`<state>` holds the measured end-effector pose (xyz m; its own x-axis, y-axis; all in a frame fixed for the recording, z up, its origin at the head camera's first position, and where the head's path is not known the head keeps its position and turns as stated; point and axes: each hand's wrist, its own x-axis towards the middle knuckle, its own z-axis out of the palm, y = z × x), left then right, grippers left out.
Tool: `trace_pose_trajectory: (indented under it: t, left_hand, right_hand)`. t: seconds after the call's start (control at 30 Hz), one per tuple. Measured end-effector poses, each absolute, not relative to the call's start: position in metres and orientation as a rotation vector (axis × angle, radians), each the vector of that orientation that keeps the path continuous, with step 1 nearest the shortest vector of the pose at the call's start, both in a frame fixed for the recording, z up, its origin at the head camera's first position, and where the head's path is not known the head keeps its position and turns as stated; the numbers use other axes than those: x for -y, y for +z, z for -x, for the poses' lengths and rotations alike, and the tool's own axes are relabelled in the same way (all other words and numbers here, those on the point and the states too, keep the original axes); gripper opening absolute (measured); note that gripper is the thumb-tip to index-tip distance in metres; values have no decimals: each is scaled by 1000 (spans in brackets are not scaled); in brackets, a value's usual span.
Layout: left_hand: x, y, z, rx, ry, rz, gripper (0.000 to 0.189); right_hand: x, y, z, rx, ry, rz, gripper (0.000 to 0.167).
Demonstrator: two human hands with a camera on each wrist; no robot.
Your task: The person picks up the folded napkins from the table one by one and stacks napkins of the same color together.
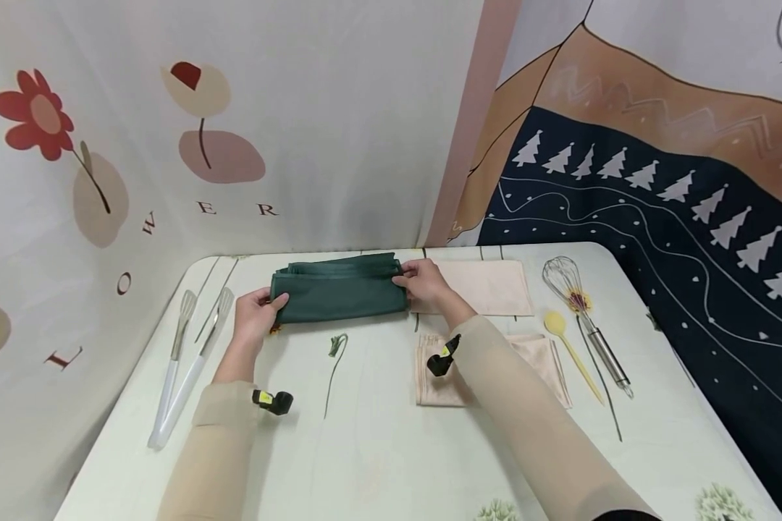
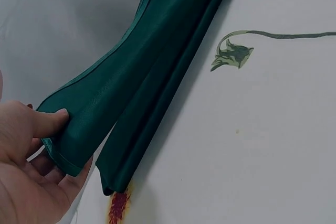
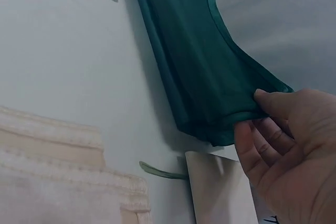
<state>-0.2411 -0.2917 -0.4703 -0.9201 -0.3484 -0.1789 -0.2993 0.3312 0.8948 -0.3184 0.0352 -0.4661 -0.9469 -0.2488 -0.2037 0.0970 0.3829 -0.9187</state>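
Observation:
A folded dark green cloth [image 1: 342,293] is held between both hands at the back of the table. At its left end my left hand [image 1: 254,315] pinches a corner, thumb on top and fingers underneath, as the left wrist view shows. My right hand [image 1: 423,281] pinches the opposite end in the same way; in the right wrist view that hand [image 3: 294,145] has its thumb over the edge. Seen from the left wrist, the green cloth [image 2: 121,72] has an upper layer parted from the folds below. A folded pale pink cloth [image 1: 478,286] lies just beside the right hand.
Another folded pink cloth [image 1: 537,362] lies under the right forearm. On the right are a yellow spoon [image 1: 573,358] and a metal whisk [image 1: 589,325]. White-handled tongs [image 1: 189,373] lie on the left. The printed tablecloth [image 1: 365,456] meets hanging curtains at the back.

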Motion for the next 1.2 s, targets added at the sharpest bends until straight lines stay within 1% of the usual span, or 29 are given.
trace_pose_trajectory:
  t: [0.3,0.6,0.83,1.1,1.2]
  left_hand:
    - [290,-476,252,2549,-1683,-595,42]
    - [289,-481,264,2530,-1631,-628,39]
    - [290,-486,266,2563,-1596,-635,39]
    - [296,-492,262,2622,-1531,-603,43]
    - [297,-492,259,2626,-1520,-609,46]
  right_hand:
    - [-29,-468,327,-2441,-1526,86,28]
    - [-25,-472,332,-2457,-1505,64,38]
    - [-22,-477,331,-2446,-1446,69,45]
    - [-23,-480,326,-2492,-1423,123,46]
    - [-24,-479,324,-2541,-1424,150,44]
